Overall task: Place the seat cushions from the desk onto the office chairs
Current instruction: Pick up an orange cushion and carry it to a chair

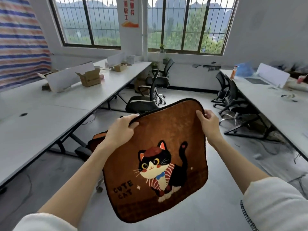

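Note:
A brown seat cushion [166, 130] printed with a cartoon cat and the words "CUTE CAT" hangs in the air in front of me, above the floor of the aisle. My left hand [121, 129] grips its upper left corner and my right hand [208, 122] grips its upper right corner. Beyond its top edge stands a black office chair [145, 102], facing the long white desk [50, 114] on the left. Low behind my left forearm, another chair carries a second brown cushion [98, 139], mostly hidden.
Cardboard boxes [90, 78] and white dividers sit on the left desk. More black chairs [231, 95] line a second white desk [275, 105] on the right, and another chair [165, 74] stands near the barred windows. Grey floor runs between the desks.

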